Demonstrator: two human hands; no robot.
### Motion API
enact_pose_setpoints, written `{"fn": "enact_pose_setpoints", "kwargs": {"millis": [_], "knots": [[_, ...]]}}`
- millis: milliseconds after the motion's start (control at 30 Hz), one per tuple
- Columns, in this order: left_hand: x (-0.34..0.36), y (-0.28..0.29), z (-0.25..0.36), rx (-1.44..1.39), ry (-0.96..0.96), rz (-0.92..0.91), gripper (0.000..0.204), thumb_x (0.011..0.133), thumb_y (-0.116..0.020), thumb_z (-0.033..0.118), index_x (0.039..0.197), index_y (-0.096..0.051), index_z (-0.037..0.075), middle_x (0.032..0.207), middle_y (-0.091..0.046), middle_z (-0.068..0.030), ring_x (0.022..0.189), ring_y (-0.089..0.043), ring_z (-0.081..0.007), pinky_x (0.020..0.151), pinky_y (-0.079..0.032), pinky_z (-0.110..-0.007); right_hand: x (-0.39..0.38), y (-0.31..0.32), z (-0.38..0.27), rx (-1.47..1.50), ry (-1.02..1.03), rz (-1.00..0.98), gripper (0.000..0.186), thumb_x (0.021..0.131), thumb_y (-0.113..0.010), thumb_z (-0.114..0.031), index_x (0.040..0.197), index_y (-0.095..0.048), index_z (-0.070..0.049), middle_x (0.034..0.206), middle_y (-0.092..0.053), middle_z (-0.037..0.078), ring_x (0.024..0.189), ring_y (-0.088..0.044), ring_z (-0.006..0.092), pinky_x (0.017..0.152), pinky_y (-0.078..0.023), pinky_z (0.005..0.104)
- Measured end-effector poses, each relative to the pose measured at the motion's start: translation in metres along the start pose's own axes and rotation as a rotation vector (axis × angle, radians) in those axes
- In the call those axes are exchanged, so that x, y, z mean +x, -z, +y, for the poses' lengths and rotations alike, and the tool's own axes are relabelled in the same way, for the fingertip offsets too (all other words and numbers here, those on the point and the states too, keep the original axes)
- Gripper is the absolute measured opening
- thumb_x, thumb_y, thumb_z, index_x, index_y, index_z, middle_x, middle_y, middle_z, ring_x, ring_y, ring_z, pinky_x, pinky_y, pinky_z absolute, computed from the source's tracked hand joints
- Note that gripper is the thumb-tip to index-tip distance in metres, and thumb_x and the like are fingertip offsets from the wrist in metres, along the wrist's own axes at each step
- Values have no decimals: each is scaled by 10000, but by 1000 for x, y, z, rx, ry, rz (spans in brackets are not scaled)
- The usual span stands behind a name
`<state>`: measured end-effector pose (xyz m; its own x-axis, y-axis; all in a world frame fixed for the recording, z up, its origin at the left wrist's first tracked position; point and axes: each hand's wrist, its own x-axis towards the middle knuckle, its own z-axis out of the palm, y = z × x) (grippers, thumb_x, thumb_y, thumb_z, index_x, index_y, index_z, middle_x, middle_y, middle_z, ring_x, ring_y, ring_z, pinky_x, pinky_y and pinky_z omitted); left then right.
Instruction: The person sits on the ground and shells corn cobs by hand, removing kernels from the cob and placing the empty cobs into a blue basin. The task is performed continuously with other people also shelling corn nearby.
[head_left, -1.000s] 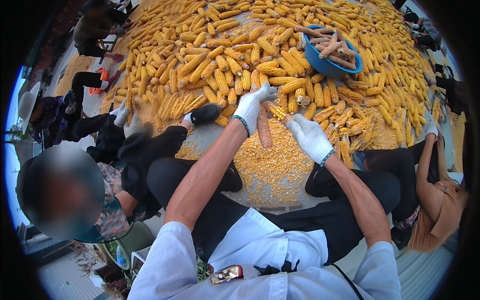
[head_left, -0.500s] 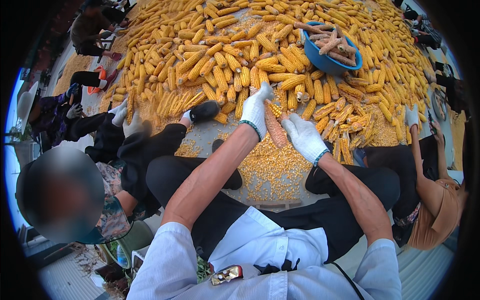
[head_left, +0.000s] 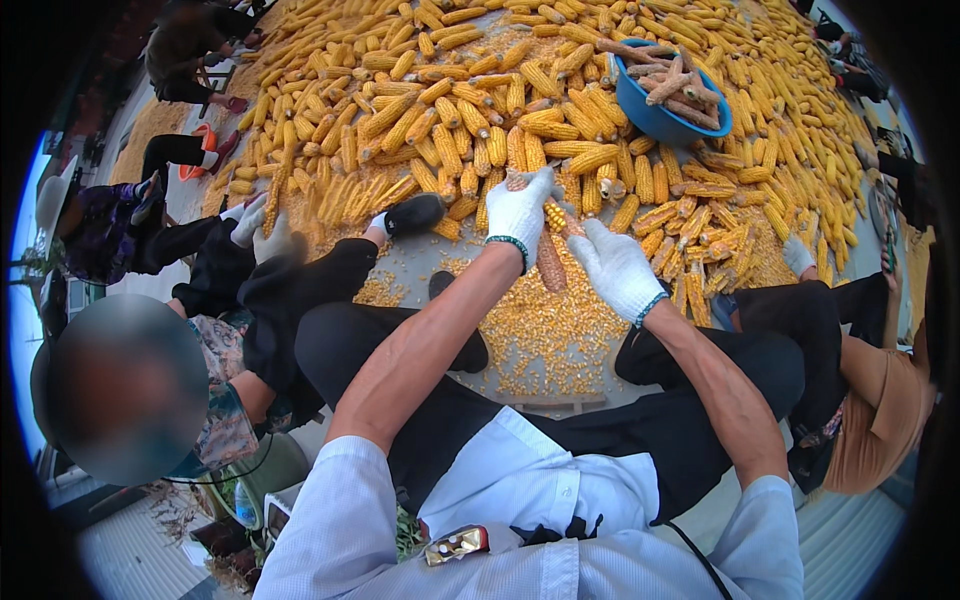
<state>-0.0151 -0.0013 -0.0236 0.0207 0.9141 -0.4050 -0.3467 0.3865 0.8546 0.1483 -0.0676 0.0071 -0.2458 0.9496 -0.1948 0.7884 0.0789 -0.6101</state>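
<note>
Left hand (head_left: pixel 520 208) and right hand (head_left: pixel 617 268), both white-gloved, grip one part-stripped cob (head_left: pixel 551 255) over loose kernels (head_left: pixel 545 335); corn pile (head_left: pixel 450 110) beyond, blue bowl (head_left: pixel 650 112) of bare cobs at upper right.

ahead of you lies a broad heap of yellow corn cobs (head_left: pixel 420 110), with a round blue plastic basin (head_left: pixel 650 110) of stripped cobs and loose yellow kernels (head_left: pixel 550 335) on the ground.
</note>
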Motion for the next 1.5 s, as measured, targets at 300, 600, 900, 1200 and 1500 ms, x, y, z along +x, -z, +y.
{"fn": "enact_pose_setpoints", "kwargs": {"millis": [300, 600, 900, 1200, 1500], "knots": [[-3, -9, 20, -106, 58, -149, 565, 1016, -616, 434, 1267, -526, -64, 1090, -649, -175, 947, -688, -285, 825, -582, -434, 6, -15, 20, 384, -120, -13, 438, 1056, -450, -413, 1081, -562, 10, 895, -659, 288, 892, -637, 486, 778, -467, 541], [-13, -15, 7, -47, 70, -67, 453, 979, -697, 385, 1174, -579, -7, 1002, -657, -121, 859, -673, -232, 774, -563, -391, -7, -9, 6, 150, -24, -63, 411, 1063, -436, -370, 1212, -530, 1, 790, -665, 211, 738, -671, 345, 686, -501, 456], [-9, -8, 10, -49, 101, -106, 395, 1000, -676, 314, 1199, -572, -11, 1031, -660, -146, 865, -677, -251, 733, -574, -420, -7, 3, -5, 322, -137, -151, 480, 1054, -448, -339, 1366, -503, 20, 798, -685, 240, 781, -692, 413, 724, -514, 497], [-15, -14, 6, -79, 181, -32, 427, 999, -675, 349, 1193, -587, -20, 1026, -656, -106, 966, -662, -231, 810, -564, -400, -7, -12, 4, 142, -47, -96, 384, 1044, -489, -317, 1207, -550, 25, 796, -681, 211, 654, -679, 308, 637, -524, 441], [0, -3, -8, 113, -74, -77, 344, 977, -695, 295, 1112, -608, -10, 948, -688, -113, 771, -685, -221, 708, -568, -369, -10, 10, -9, 559, -281, -219, 403, 1054, -481, -368, 1136, -574, 15, 812, -695, 125, 566, -653, 168, 505, -525, 321]]}}
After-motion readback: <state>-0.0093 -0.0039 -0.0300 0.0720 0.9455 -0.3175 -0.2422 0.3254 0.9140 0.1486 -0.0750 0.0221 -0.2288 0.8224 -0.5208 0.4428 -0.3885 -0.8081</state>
